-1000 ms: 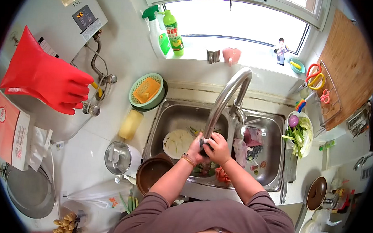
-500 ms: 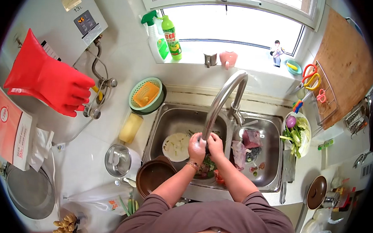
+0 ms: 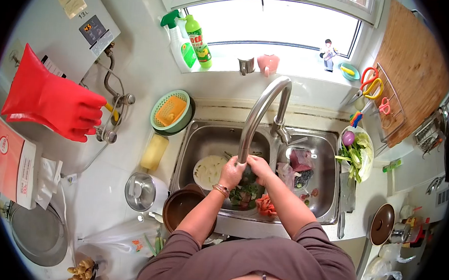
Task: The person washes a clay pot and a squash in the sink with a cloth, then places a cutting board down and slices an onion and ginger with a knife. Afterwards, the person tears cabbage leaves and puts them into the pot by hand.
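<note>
Under the spout of the curved faucet [image 3: 257, 111], my left hand [image 3: 230, 173] and my right hand [image 3: 259, 168] are close together over the left sink basin [image 3: 210, 133]. The fingers of both curl round something dark between them, too hidden to name. A white plate [image 3: 212, 172] with scraps lies in the basin left of my hands. Green leaves [image 3: 243, 195] are below them, and an orange-red item [image 3: 265, 205] is by the basin's front right corner.
The right basin holds a piece of meat [image 3: 301, 160] and a plastic bag [image 3: 285, 173]. A cleaver [image 3: 347, 193] lies along its right edge, near a bowl of vegetables [image 3: 366, 158]. A brown pot [image 3: 173, 213] stands front left, beside a metal container [image 3: 141, 191].
My hands have come from a closer grip on the dark item to a lower place under the spout, fingers now hidden more. The whole view has shifted slightly.
</note>
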Motion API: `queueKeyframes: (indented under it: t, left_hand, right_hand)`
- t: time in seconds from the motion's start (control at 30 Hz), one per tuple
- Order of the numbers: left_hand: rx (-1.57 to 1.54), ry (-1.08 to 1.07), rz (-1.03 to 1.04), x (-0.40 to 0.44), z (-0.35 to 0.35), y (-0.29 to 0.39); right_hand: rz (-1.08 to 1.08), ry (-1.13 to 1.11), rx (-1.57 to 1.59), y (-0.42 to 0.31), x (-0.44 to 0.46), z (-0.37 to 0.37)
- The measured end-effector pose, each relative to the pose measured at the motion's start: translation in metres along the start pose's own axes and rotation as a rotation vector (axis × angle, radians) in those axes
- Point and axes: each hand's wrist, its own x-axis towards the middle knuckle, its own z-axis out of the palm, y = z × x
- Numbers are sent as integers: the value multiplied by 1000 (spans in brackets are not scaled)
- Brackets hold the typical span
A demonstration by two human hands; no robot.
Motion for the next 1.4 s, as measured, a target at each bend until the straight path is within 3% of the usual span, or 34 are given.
queueKeyframes:
  t: [0.03,0.1,0.13,0.2,0.23,0.27,0.37,0.43,0.5,0.6,0.67,0.73,0.9,1.03,1.1,1.23,1.33,1.4]
  left_hand:
    - [57,39,81,-2,2,4]
    - [171,119,242,-5,4,7]
    - [141,229,146,-3,7,-9]
    - [-301,338,-65,13,15,-38]
    - [-523,393,-177,13,15,-21]
    - [-893,281,-312,7,14,-3]
    - [-1334,-88,-848,2,-7,39]
    - [-1270,-259,-859,1,-13,46]
    - [-1150,-326,-879,-5,-14,58]
    - [-1006,-342,-711,-1,-4,30]
    - [-910,-302,-564,2,7,21]
    - [-947,-302,-616,2,13,8]
    - [-935,-494,-615,-8,4,46]
    - [-734,-413,-513,-8,6,32]
    - [-714,-304,-597,-11,7,26]
    - [-822,-328,-611,-8,-3,16]
    - [-804,-276,-643,-14,-12,21]
    - [-694,-193,-650,-18,-15,27]
  right_hand:
    - [220,157,-7,-12,-2,5]
    - [-39,78,129,-9,-8,12]
    - [-123,115,77,-3,-3,12]
    - [-262,223,30,19,15,13]
    - [-379,270,-26,21,13,16]
    - [-496,314,-83,23,11,19]
    - [-962,306,-431,4,-16,20]
    - [-1191,231,-633,-4,-30,12]
    - [-1154,154,-661,0,-32,-5]
    - [-997,80,-572,1,-40,-15]
    - [-896,221,-496,11,-33,-15]
    - [-756,276,-497,6,-43,-17]
    - [-1009,273,-852,-10,-63,-21]
    - [-854,115,-852,-8,-68,-30]
    - [-811,142,-901,-5,-76,-37]
    - [-747,253,-991,5,-108,-72]
    - [-560,320,-1147,32,-136,-108]
    - [-408,212,-1273,63,-155,-109]
